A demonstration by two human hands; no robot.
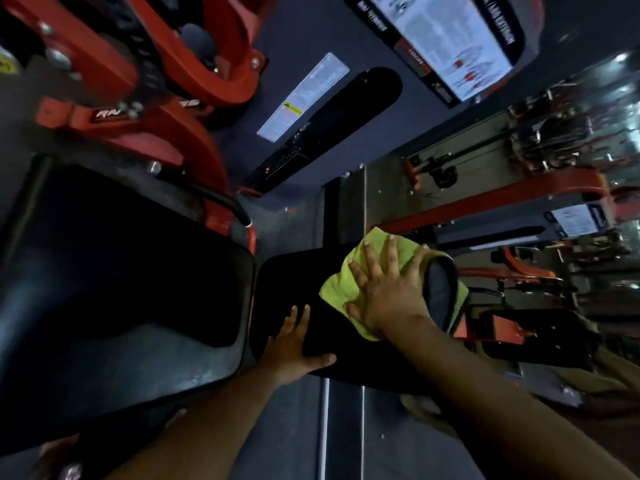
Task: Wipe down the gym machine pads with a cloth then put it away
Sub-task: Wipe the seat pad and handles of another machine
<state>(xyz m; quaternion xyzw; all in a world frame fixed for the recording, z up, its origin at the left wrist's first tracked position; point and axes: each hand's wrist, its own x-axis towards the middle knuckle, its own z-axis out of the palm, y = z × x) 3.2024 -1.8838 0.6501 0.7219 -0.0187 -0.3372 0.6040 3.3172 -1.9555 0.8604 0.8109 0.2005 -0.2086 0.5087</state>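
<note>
Black seat pad (294, 282) among red gym machines (194, 140), right hand (384, 289) fingers spread pressing green cloth (341, 289), left hand (291, 348) flat.

Overall light: dim; the black pads (114, 271) are almost without detail.
Brightest spots: small ceiling lights (621, 57) glare at the right edge; the white chart (446, 39) is washed out.
Colour: the yellow-green cloth (349, 282) stands out clearly against the dark.
Blur: the red frame (104, 64) at upper left is smeared; far machines at right are soft.
Distortion: wide-angle bending, straight lines lean toward the edges.
</note>
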